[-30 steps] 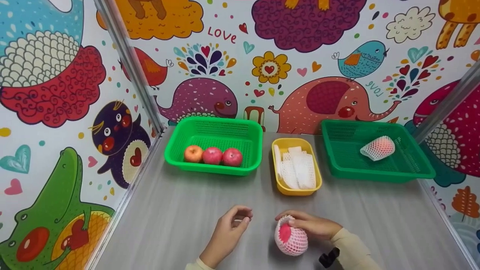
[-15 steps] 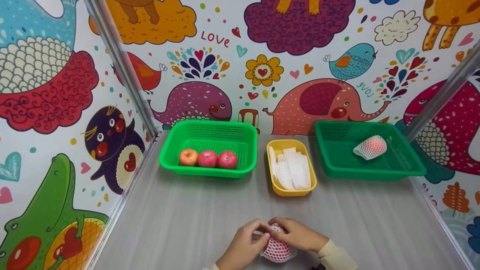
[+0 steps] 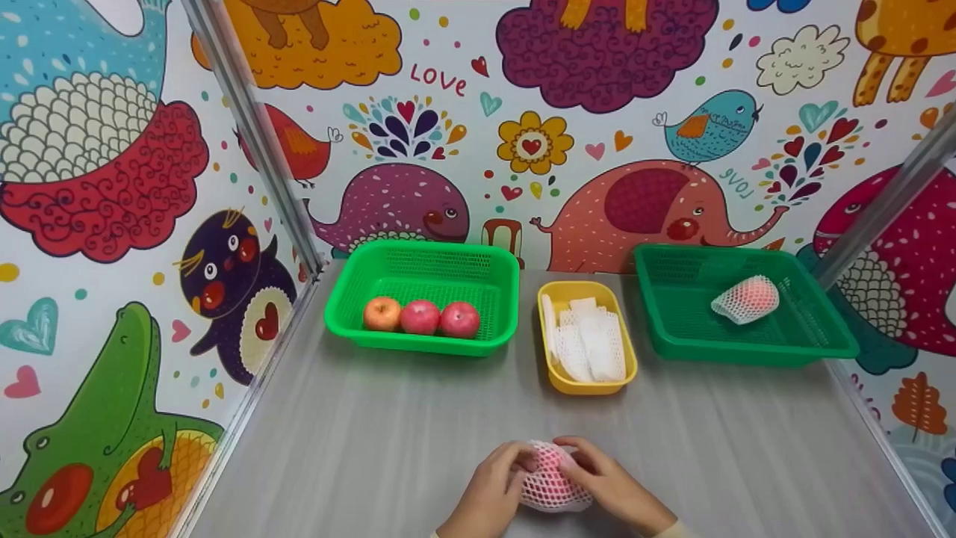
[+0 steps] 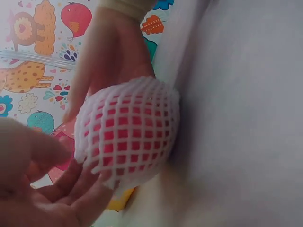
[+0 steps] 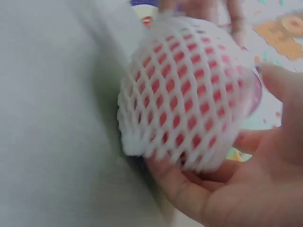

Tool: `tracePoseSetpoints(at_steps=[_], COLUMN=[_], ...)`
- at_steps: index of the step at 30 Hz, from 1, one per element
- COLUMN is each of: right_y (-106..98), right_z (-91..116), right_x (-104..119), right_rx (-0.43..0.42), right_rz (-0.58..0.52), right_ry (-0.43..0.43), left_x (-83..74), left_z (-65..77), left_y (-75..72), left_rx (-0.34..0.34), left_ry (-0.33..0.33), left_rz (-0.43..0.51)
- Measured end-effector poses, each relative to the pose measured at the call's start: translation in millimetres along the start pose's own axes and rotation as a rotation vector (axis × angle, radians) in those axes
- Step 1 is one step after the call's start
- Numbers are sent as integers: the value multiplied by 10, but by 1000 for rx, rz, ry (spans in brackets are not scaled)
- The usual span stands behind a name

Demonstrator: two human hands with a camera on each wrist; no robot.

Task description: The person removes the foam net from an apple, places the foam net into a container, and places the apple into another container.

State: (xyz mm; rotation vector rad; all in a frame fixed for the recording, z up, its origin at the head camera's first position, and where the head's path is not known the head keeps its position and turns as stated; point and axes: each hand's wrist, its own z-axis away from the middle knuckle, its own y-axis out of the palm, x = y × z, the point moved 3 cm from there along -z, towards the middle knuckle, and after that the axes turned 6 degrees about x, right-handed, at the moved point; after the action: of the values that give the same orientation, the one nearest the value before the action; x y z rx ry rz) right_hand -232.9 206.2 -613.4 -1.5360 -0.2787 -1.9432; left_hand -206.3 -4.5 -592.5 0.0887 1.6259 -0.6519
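Note:
A red apple [image 3: 554, 482] in a white foam net sleeve sits low over the table between both hands. In the head view my left hand [image 3: 493, 486] holds its left side, and the left wrist view shows the fingers [image 4: 78, 187] pinching the net's open edge. My right hand [image 3: 616, 489] grips the other side, thumb near the top. In the right wrist view, its fingers [image 5: 182, 191] curl under the net's rim. The net [image 5: 182, 94] covers most of the fruit, with a bit of bare skin showing at one side.
A bright green basket [image 3: 422, 345] at the back left holds 3 bare apples [image 3: 420, 317]. Beside it a yellow tub [image 3: 588, 388] contains several white foam nets [image 3: 590, 340]. One netted apple [image 3: 749, 299] lies in the dark green basket [image 3: 747, 356] at right. Patterned walls border the table.
My left hand came in from the left to the netted apple, which has been turned. The net's opening faced up and showed red skin before; now mesh covers the side facing the head camera.

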Motion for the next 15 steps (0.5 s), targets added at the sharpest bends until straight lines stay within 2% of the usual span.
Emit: tracePoseSetpoints(at_steps=[3, 7, 10, 15], right_y=[24, 119, 199, 276], right_z=[80, 141, 167, 208], right_x=[-94, -146, -176, -233], right_rx=[22, 47, 48, 4], right_rz=[-107, -164, -157, -139], right_ry=[43, 57, 35, 5], left_x=[62, 138, 177, 188], left_z=[-1, 20, 29, 49], left_y=[-31, -68, -57, 4], left_rx=[-24, -28, 19, 139], left_ry=[-50, -103, -145, -132], left_rz=[-7, -68, -97, -133])
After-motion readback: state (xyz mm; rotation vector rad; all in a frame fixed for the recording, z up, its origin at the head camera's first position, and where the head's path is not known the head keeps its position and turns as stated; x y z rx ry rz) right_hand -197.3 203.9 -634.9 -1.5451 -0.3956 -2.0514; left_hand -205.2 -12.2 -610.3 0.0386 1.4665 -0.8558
